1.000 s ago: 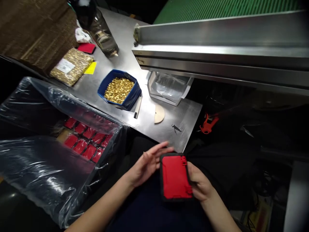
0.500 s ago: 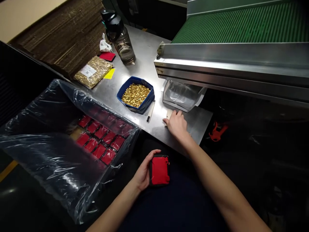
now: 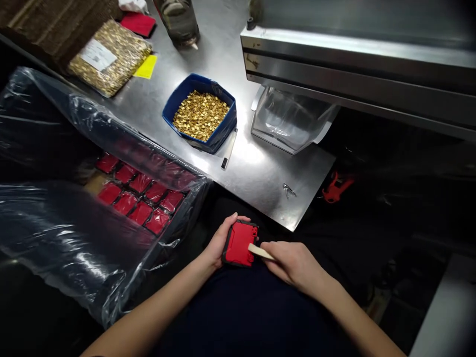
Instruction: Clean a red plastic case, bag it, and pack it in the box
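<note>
A red and black rectangular plastic case (image 3: 241,242) lies in my left hand (image 3: 220,243), its red face turned up and the fingers wrapped round its left and far edges. My right hand (image 3: 292,260) pinches a pale cream flat strip (image 3: 261,252). The strip's tip is over the case's right edge, close to the small red catches there; whether it touches cannot be made out. Both hands are in front of my dark clothing, below the edge of the metal table (image 3: 256,193).
On the table are a blue bin (image 3: 225,124) of small gold-coloured pieces, a clear-lined tray (image 3: 290,124), a thin white tool (image 3: 229,148) and small metal clippers (image 3: 288,190). A plastic-lined box (image 3: 203,191) at left holds several red cases. A metal conveyor frame (image 3: 334,74) overhangs the right.
My right hand has come from the tabletop back to the case, bringing the cream strip with it. The clippers now show on the table. The view has tilted downward.
</note>
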